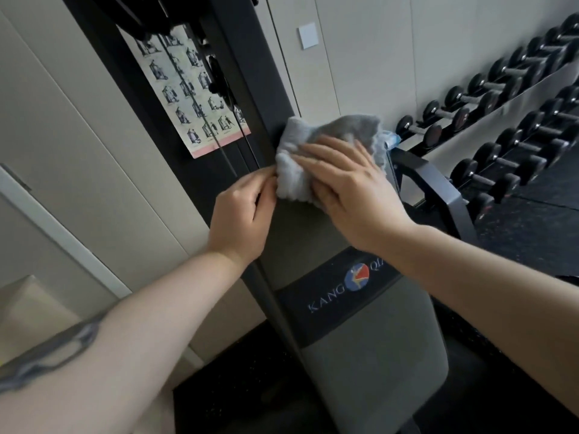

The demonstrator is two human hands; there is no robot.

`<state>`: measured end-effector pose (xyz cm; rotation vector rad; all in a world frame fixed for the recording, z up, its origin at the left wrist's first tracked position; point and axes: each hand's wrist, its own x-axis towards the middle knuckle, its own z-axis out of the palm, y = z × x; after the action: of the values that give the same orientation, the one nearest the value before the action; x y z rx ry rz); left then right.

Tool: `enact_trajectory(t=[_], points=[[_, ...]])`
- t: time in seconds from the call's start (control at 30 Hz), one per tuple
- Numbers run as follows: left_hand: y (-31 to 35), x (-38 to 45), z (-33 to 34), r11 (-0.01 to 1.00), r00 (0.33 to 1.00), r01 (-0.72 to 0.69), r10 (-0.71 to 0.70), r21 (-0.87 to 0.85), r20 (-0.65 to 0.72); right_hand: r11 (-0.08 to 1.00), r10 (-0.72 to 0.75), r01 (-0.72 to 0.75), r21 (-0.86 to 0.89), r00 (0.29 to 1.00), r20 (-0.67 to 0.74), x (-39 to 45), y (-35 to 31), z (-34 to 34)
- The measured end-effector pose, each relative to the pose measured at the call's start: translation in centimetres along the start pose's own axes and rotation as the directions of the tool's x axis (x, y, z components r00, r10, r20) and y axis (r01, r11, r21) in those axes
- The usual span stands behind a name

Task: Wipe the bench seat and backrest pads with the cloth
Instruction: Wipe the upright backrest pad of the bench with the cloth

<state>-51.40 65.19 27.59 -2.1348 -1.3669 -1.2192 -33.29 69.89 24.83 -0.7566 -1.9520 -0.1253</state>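
My right hand (351, 186) lies flat and open on the grey cloth (316, 158), pressing it to the top of the backrest pad (300, 239), while my left hand (244, 214) is curled closed, pinching the pad's left edge just beside the cloth. With only a flat palm holding it, I think the bunched cloth could roll or slip off the top edge on a hard push. The seat pad (376, 364) below the logo band (338, 296) looks untouched, and I could skip the strip under my left fingers.

right hand (351, 189) pressing cloth (316, 151), backrest pad (300, 239)
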Motion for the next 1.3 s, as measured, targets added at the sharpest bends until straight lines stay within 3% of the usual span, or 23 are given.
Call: enact_trajectory(t=[0.1,0.2,0.27,0.37,0.47,0.63,0.7,0.77,0.87,0.93,1.0,1.03,1.2,1.27,1.3], points=[[-0.1,0.1,-0.5,0.999,0.997,-0.046,0.044,0.030,0.062,0.997,-0.059,0.062,-0.049,0.997,0.046,0.2,2.1,-0.5],[0.0,-0.1,-0.7,0.997,0.992,-0.068,0.065,0.023,0.107,0.980,0.196,-0.194,0.034,0.976,-0.094,0.5,4.4,-1.1],[0.1,-0.2,-0.4,0.996,0.994,-0.088,0.087,0.011,0.069,0.961,0.275,-0.270,0.054,0.952,-0.138,-0.1,2.7,-0.1],[-0.1,-0.4,0.1,0.996,0.996,-0.084,0.084,0.000,-0.032,0.998,0.060,-0.057,0.025,0.989,-0.139,-1.9,-1.8,2.4],[0.1,-0.5,0.2,0.997,0.996,-0.075,0.074,-0.014,-0.044,0.998,-0.058,0.057,-0.011,0.987,-0.147,-2.9,-0.9,2.9],[0.4,-0.4,0.3,0.998,0.997,-0.057,0.056,-0.022,-0.048,0.953,0.301,-0.299,0.052,0.906,-0.299,0.6,0.0,1.7],[0.2,-0.7,0.4,0.999,0.997,-0.041,0.039,-0.020,-0.066,0.968,0.244,-0.252,0.007,0.929,-0.277,1.8,-2.7,2.5],[0.2,-0.8,0.4,1.000,0.996,-0.011,0.009,-0.020,-0.090,0.993,0.099,-0.110,-0.039,0.970,-0.220,1.8,-3.5,2.4],[0.4,-0.9,0.6,0.999,0.993,-0.033,0.032,-0.003,-0.115,0.984,-0.021,0.003,-0.176,0.995,-0.100,1.3,0.2,0.6],[0.5,-0.8,0.6,0.999,0.992,-0.053,0.053,0.007,-0.114,0.979,0.158,-0.172,-0.108,0.979,-0.130,1.7,2.5,-0.6],[0.6,-0.7,0.6,0.997,0.990,-0.074,0.077,0.028,-0.115,0.928,0.366,-0.372,0.015,0.905,-0.216,2.0,2.8,-0.7],[0.6,-0.8,0.6,0.995,0.990,-0.087,0.091,0.040,-0.111,0.918,0.388,-0.395,0.027,0.885,-0.259,2.1,1.7,-0.1],[0.1,-1.0,0.6,0.978,0.978,-0.157,0.173,0.135,-0.117,0.997,0.078,-0.072,0.031,0.951,-0.299,-0.6,-2.8,3.4],[0.2,-1.0,0.7,0.959,0.965,-0.219,0.240,0.180,-0.102,0.997,0.045,-0.060,-0.040,0.953,-0.298,-0.9,0.4,2.8],[0.3,-1.1,0.7,0.953,0.963,-0.232,0.254,0.193,-0.094,0.990,0.136,-0.141,0.006,0.938,-0.318,-0.9,2.0,2.5]])
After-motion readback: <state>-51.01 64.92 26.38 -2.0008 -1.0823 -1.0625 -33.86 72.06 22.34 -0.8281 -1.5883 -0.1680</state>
